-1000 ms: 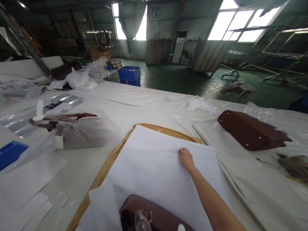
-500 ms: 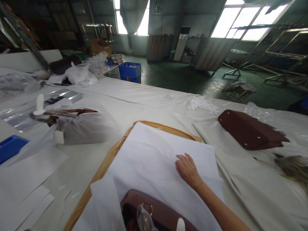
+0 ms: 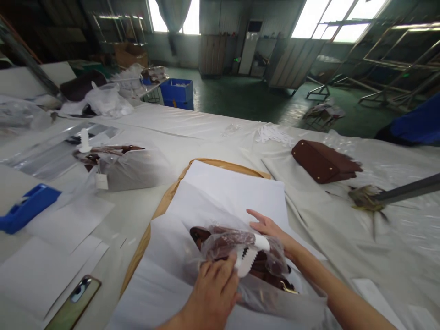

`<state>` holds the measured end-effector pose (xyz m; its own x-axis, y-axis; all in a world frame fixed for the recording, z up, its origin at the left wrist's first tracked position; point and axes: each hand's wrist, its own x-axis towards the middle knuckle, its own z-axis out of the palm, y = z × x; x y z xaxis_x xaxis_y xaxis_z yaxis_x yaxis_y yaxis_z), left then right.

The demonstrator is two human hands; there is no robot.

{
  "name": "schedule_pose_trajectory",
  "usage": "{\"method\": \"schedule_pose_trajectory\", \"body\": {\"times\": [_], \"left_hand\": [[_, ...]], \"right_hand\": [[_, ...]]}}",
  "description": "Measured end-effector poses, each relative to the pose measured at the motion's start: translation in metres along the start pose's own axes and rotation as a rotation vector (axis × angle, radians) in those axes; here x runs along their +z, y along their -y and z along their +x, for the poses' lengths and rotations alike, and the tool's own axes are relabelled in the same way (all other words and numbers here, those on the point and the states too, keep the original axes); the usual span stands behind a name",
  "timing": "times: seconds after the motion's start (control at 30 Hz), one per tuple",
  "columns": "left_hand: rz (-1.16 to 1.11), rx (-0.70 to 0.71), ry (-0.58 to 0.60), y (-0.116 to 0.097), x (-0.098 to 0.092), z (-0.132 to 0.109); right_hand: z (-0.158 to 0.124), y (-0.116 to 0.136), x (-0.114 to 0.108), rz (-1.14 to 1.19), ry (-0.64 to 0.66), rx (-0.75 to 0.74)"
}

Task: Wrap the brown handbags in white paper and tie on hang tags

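A brown handbag (image 3: pixel 223 240) lies in front of me, its handles wrapped in clear plastic and its lower body in translucent film. A white toothed strip (image 3: pixel 246 262) is fastened around the wrapped handles. My left hand (image 3: pixel 215 286) has its bent fingers closed on the near side of the handbag, by the strip; its fingertips are partly lost against the plastic. My right hand (image 3: pixel 270 229) is at the far right side, fingers stretched out and spread, beside the wrapping. Beneath the handbag are white paper sheets (image 3: pixel 237 188) on brown paper (image 3: pixel 165 198).
Another wrapped handbag (image 3: pixel 137 170) stands at left, near a blue tape dispenser (image 3: pixel 32 207). A phone (image 3: pixel 74 305) lies at lower left. On the right are a brown bag (image 3: pixel 321 160), white strips (image 3: pixel 273 134) and a dark bar (image 3: pixel 412 189). Blue clothing (image 3: pixel 417 121) shows beyond the table.
My left hand has come into view onto the handbag. The handbag now sits higher in view, with film around it. My right hand has moved from the bare paper to the handbag's side.
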<state>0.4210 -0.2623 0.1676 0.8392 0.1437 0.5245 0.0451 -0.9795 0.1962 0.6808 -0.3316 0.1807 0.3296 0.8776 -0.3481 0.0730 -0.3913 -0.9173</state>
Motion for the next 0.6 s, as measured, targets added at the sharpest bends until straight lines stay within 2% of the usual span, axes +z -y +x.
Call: {"method": "schedule_pose_trajectory", "body": {"times": [0.1,0.13,0.2,0.27,0.4,0.5,0.6], "left_hand": [[0.019,0.05,0.076,-0.005,-0.007,0.005],[0.024,0.079,0.081,-0.006,-0.007,0.005],[0.032,0.127,0.093,-0.005,-0.006,0.007],[0.048,0.118,0.098,-0.005,-0.006,0.01],[0.066,0.04,0.056,-0.004,-0.013,0.021],[0.108,0.104,0.068,-0.004,-0.024,0.036],[0.175,0.178,0.114,-0.004,-0.034,0.055]], "right_hand": [[-0.013,0.009,0.002,-0.049,0.096,0.022],[-0.018,0.014,0.002,-0.155,0.047,-0.043],[-0.028,0.031,0.001,-0.398,-0.136,-0.233],[-0.041,0.049,0.001,-0.556,-0.207,-0.361],[-0.064,0.08,0.008,-0.632,0.0,-0.408],[-0.073,0.09,0.014,-0.671,0.144,-0.429],[-0.076,0.091,0.02,-0.668,0.239,-0.372]]}}
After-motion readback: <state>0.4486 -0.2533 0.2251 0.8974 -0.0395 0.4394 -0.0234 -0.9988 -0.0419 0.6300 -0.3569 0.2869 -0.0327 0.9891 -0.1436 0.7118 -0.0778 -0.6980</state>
